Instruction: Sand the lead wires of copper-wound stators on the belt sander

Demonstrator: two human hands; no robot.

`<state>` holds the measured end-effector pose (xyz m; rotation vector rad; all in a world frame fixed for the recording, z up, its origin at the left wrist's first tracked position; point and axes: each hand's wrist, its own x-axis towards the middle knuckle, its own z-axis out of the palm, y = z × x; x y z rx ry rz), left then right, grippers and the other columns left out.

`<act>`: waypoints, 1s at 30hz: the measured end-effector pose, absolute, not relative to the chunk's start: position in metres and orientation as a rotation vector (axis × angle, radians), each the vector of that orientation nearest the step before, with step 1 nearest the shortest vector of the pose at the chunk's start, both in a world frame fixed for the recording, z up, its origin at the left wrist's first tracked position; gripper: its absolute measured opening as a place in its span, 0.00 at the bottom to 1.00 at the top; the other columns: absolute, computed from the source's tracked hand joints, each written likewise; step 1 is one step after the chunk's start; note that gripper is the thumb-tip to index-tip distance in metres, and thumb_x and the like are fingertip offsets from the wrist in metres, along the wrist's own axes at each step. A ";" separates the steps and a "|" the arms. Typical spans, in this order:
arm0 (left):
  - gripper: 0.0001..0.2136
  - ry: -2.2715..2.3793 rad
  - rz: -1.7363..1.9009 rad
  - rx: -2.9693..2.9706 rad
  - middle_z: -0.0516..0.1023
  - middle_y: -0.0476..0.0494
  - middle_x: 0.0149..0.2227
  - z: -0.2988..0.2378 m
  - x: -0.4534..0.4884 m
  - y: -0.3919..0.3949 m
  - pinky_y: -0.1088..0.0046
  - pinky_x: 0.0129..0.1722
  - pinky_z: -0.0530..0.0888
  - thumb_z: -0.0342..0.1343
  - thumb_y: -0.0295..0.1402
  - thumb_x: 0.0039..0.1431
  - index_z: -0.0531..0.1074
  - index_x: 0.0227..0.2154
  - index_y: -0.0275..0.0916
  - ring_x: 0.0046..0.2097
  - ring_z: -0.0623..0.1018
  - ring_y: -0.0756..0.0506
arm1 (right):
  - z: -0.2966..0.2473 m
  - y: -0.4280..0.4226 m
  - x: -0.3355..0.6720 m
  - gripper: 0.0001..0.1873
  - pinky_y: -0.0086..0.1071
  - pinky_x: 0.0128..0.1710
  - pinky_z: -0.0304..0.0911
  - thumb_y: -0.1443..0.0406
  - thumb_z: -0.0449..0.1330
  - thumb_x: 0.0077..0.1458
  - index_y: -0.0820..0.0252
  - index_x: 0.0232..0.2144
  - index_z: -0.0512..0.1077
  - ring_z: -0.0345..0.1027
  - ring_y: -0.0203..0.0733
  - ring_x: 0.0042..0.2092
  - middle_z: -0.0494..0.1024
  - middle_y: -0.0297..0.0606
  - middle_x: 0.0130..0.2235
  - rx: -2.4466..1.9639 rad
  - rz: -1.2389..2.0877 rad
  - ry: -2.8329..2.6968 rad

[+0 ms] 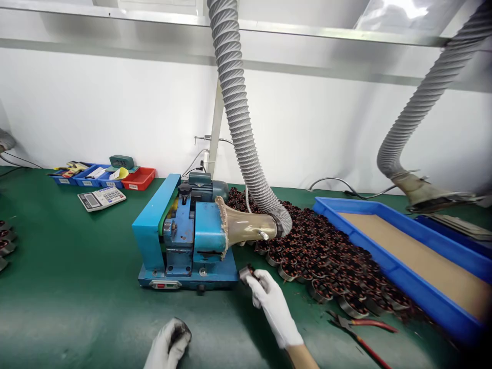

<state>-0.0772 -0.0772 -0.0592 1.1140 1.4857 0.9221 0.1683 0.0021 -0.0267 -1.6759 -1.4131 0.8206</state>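
Note:
My right hand (269,300), in a white glove, grips a motor stator (245,273), a metal ring with copper windings. It is just off the front right corner of a blue belt sander (188,230). My left hand (169,344), also gloved and dark-stained at the fingers, is curled low in front of the machine; no object shows in it. Many more stators (319,289) are packed together on the bench to the right of the machine.
A grey ribbed hose (246,128) joins the machine's dust nozzle (249,228). Red-handled pliers (355,328) lie at front right beside a long blue tray (403,271). A calculator (101,198) and small parts bins (140,178) sit back left. Another hose (415,118) hangs right.

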 end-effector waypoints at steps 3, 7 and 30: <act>0.16 1.106 0.880 0.872 0.77 0.40 0.32 -0.038 -0.065 -0.073 0.65 0.42 0.72 0.60 0.47 0.48 0.72 0.31 0.39 0.40 0.77 0.39 | 0.013 -0.038 0.160 0.14 0.27 0.24 0.57 0.54 0.60 0.51 0.56 0.26 0.63 0.58 0.34 0.24 0.65 0.27 0.24 -1.443 1.024 -1.549; 0.30 0.739 0.800 0.925 0.77 0.43 0.38 0.005 -0.044 -0.067 0.61 0.49 0.68 0.69 0.26 0.32 0.70 0.44 0.42 0.46 0.76 0.38 | 0.062 -0.059 0.146 0.08 0.24 0.26 0.56 0.62 0.67 0.45 0.56 0.24 0.71 0.58 0.34 0.26 0.68 0.26 0.23 -1.216 1.232 -1.954; 0.25 0.920 1.019 0.779 0.77 0.48 0.34 0.044 -0.034 -0.090 0.70 0.36 0.72 0.59 0.17 0.32 0.73 0.38 0.42 0.34 0.76 0.43 | 0.051 -0.058 0.099 0.10 0.24 0.17 0.57 0.59 0.71 0.38 0.58 0.19 0.77 0.59 0.30 0.19 0.69 0.31 0.21 -0.796 1.461 -1.149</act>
